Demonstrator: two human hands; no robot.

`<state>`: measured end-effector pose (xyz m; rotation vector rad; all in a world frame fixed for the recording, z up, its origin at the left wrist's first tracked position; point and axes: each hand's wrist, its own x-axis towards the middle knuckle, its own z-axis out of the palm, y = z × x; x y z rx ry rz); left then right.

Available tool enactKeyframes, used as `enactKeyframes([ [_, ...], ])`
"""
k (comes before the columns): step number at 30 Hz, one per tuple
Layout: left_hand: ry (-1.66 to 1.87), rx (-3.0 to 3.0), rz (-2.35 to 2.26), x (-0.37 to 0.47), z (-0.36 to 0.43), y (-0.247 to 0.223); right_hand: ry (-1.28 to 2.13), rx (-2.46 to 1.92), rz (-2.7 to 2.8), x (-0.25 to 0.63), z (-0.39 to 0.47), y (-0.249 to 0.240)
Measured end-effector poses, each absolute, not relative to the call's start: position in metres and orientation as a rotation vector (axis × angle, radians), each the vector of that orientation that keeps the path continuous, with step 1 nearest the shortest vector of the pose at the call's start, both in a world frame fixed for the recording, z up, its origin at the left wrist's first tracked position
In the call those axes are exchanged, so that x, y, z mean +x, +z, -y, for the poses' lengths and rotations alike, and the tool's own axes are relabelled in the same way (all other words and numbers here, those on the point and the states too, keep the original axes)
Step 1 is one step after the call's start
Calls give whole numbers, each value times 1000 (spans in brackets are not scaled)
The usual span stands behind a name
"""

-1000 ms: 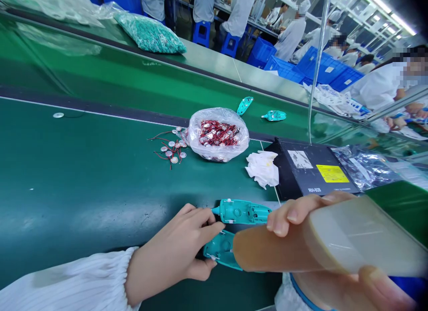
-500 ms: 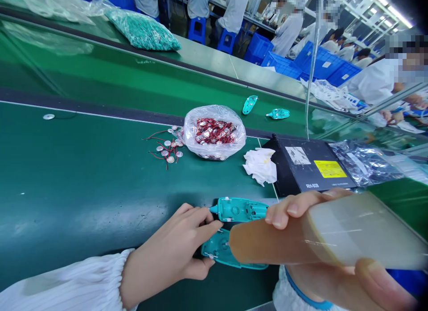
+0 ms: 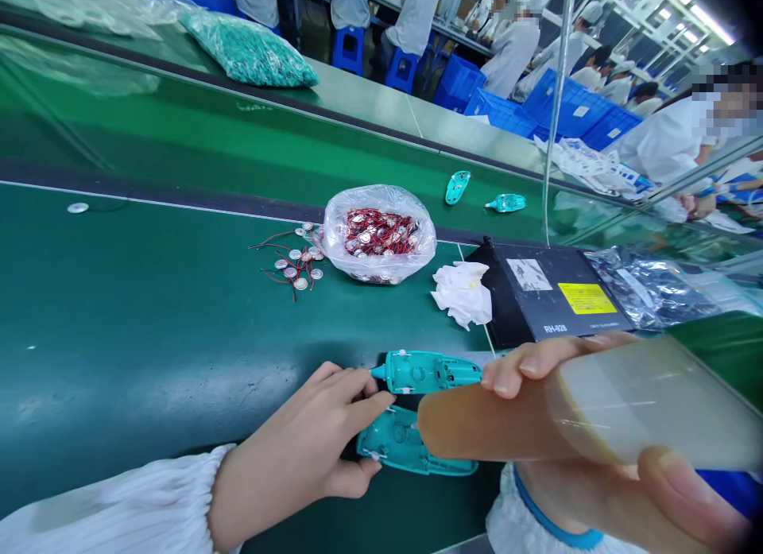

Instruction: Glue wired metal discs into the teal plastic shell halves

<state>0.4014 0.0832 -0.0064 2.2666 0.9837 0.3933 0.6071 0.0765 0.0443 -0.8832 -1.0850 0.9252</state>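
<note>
My right hand [image 3: 530,363] is wrapped around a translucent bottle [image 3: 620,403] with amber-brown liquid in its front part. The bottle lies nearly level, and its narrow end points left over a teal plastic shell [image 3: 393,439]. What the tip does on the shell is partly hidden by the bottle's body. My left hand [image 3: 322,439] grips that near shell by its left end, thumb on the near edge and index finger on the far edge. Just beyond, a second teal shell [image 3: 417,373] lies open side up, its pointed end close to my left knuckles.
A clear bag [image 3: 381,264] holds red-wired metal discs; several loose discs [image 3: 298,268] lie left of it. A crumpled tissue [image 3: 462,292] touches a black box [image 3: 554,292]. Two teal pieces [image 3: 458,187] sit on the green belt [image 3: 334,153]. Co-workers sit beyond.
The bottle has shifted slightly right and up over the near shell. On the belt, the two teal pieces have travelled right. My left hand keeps its hold.
</note>
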Motion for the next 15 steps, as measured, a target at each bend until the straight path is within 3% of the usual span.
enactKeyframes([
  [15,398,2255,-987,401,-82,-11,981,-809,1157,609,-78,40],
])
